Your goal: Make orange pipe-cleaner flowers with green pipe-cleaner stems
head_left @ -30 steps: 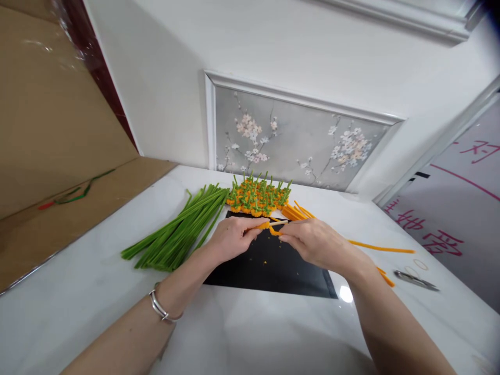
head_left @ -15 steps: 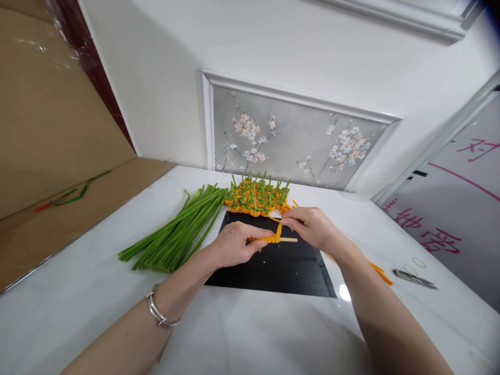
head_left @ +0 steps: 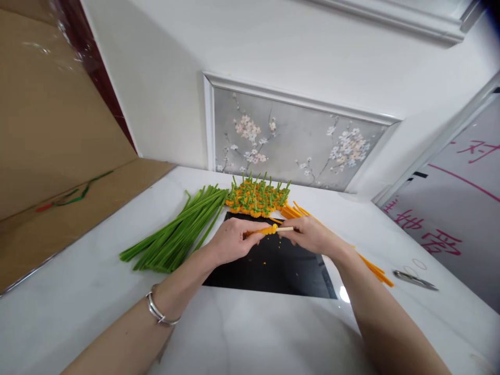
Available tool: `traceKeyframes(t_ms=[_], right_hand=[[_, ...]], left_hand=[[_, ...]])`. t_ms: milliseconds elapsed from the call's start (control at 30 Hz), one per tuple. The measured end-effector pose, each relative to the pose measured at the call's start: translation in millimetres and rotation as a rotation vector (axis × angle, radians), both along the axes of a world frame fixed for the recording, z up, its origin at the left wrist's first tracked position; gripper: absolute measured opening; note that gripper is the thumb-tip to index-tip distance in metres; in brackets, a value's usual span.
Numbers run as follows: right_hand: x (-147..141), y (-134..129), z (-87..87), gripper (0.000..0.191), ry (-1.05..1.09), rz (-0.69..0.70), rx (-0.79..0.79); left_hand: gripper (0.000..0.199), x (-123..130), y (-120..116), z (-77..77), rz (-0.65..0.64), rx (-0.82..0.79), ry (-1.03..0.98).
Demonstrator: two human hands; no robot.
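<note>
Over the black mat (head_left: 269,271), my left hand (head_left: 234,242) grips an orange pipe cleaner (head_left: 269,230) coiled round a thin wooden stick (head_left: 284,229). The stick's bare end points right, towards my right hand (head_left: 310,233). My right fingers are pinched close around that end, at the coil's loose tail; the tail's tip is hidden by them. Just behind the mat stand several orange pipe-cleaner flowers (head_left: 255,200) with short green stems pointing up. Loose orange pipe cleaners (head_left: 291,211) lie beside them, partly behind my right hand.
A pile of long green pipe cleaners (head_left: 175,234) lies left of the mat. More orange pipe cleaners (head_left: 375,270) and a pair of scissors (head_left: 416,280) are on the right of the white table (head_left: 234,328). Cardboard (head_left: 117,187) borders the left side; a framed floral panel (head_left: 289,135) is behind.
My right hand has come down from above the coil to the stick's bare end. The orange strand that stood up between the hands is now wound down. The stick has risen slightly.
</note>
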State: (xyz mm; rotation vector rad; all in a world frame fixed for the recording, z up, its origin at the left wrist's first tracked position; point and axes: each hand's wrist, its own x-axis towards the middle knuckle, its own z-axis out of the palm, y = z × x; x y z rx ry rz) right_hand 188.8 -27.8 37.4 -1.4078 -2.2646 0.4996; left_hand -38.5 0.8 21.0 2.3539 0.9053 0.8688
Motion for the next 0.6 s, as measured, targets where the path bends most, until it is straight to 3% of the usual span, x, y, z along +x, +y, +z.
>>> traceKeyframes(t_ms=[400, 600], right_hand=[[-11, -16, 9.1, 0.035, -0.197, 0.053, 0.082], [-16, -26, 19.7, 0.032, -0.271, 0.017, 0.151]], left_hand=[[0.032, -2, -1, 7.3, 0.229, 0.118, 0.125], [0.032, -3, -1, 8.5, 0.222, 0.117, 0.171]])
